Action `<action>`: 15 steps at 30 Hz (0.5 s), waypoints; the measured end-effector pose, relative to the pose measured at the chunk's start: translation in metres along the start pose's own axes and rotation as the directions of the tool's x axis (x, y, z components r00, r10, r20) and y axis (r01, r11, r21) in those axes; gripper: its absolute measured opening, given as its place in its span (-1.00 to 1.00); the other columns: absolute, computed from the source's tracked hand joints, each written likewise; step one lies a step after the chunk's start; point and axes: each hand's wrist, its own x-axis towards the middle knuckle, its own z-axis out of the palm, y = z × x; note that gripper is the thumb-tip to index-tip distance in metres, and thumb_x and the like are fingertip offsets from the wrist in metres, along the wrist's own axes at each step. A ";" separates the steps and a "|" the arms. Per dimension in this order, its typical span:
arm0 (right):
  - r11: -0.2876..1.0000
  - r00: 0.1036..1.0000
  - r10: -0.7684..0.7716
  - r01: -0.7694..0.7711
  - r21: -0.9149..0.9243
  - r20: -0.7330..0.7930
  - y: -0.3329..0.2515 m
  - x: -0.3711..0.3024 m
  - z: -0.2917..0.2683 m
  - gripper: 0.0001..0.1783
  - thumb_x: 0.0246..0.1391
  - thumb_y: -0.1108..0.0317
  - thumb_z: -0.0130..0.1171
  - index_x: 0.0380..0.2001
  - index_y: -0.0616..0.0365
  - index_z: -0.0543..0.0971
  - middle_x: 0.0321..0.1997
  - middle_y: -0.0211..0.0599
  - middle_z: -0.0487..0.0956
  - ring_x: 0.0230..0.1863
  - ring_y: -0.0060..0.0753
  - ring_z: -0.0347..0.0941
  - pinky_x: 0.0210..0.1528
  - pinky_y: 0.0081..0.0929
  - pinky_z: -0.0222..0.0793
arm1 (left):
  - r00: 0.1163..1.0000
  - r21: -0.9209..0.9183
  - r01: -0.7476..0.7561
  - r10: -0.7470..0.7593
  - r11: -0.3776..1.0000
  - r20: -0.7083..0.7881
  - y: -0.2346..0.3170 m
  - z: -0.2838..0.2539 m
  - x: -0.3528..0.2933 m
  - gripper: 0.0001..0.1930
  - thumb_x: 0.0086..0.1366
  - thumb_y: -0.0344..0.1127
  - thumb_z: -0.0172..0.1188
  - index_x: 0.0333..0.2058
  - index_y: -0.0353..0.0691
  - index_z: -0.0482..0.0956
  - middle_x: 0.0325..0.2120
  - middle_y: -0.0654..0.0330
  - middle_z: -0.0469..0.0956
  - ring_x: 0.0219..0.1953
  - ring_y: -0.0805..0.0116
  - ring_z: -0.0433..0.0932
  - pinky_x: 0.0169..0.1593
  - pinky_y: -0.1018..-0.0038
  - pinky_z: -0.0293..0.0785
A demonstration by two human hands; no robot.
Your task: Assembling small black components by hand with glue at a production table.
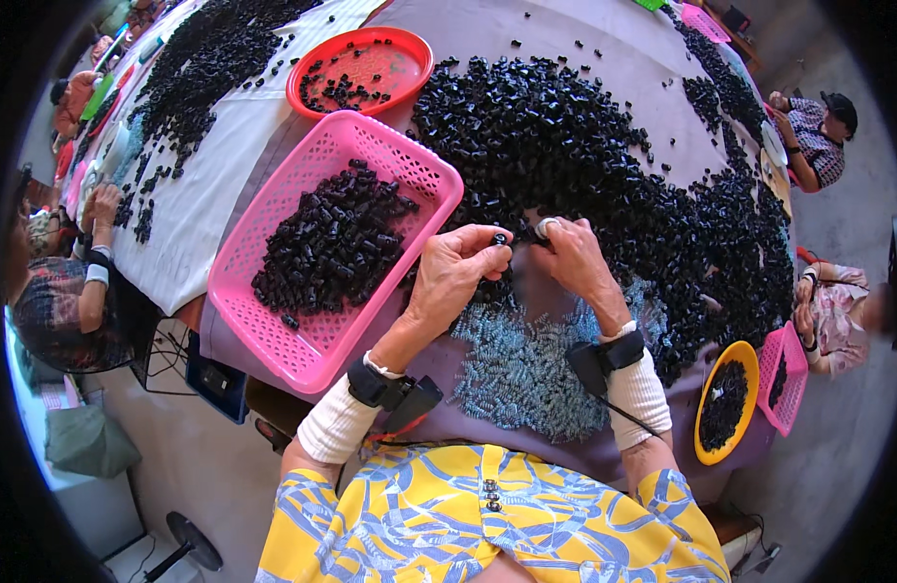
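My left hand (455, 267) pinches one small black plastic cylinder part (499, 239) btwn thumb & forefinger, held just above the table's purple-grey cloth (565, 58). My right hand (572, 255) sits just beside it, fingers curled w/ the tips meeting the same little part from the other side; can't tell if it grips anything of its own. Both wrists wear white knit cuffs w/ black strap-on devices. Right behind my hands lies a big heap of loose black plastic parts (565, 136), spreading across the middle & right of the table. Under & in front of my hands, near my body, is a pile of small pale blue-grey metal springs (517, 374). To my left, a pink plastic lattice basket (274, 291) holds more black parts. Beyond it, a round red plastic tray (410, 53) has a few black parts. Far right edge: a yellow oval tray (750, 364) & a smaller pink basket (793, 374), both w/ black parts. Other people sit around the table at left & right. I'm wearing a yellow top w/ blue pattern.
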 end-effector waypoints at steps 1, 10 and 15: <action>0.998 1.000 0.016 -0.015 0.055 -0.018 0.002 0.001 -0.001 -0.80 -0.14 0.36 0.23 -0.42 0.22 0.49 -0.47 -0.20 0.51 -0.39 -0.20 0.47 -0.31 -0.33 0.32 | 1.000 -0.017 -0.013 0.013 1.000 0.013 -0.002 0.002 0.001 -0.78 0.19 -0.39 0.20 -0.20 -0.34 0.56 -0.41 0.21 0.58 -0.41 0.55 0.55 -0.30 0.61 0.52; 0.418 0.937 0.347 -0.200 0.886 0.048 -0.028 -0.010 -0.022 -0.80 -0.01 0.33 0.21 -0.37 0.24 0.52 -0.49 -0.33 0.55 -0.48 -0.61 0.44 -0.41 -0.61 0.36 | 0.995 -0.236 0.103 -0.099 0.966 0.030 0.000 0.022 0.011 -0.78 0.22 -0.39 0.16 -0.17 -0.35 0.52 -0.39 0.15 0.59 -0.38 0.46 0.58 -0.24 0.53 0.57; 0.616 0.958 0.284 -0.149 0.774 -0.042 -0.037 -0.005 -0.038 -0.80 -0.02 0.36 0.21 -0.34 0.25 0.52 -0.41 -0.27 0.57 -0.38 -0.49 0.50 -0.31 -0.53 0.38 | 0.999 -0.258 0.021 -0.013 0.966 0.031 -0.002 0.026 0.009 -0.80 0.23 -0.42 0.14 -0.17 -0.34 0.52 -0.39 0.16 0.58 -0.38 0.47 0.58 -0.23 0.53 0.56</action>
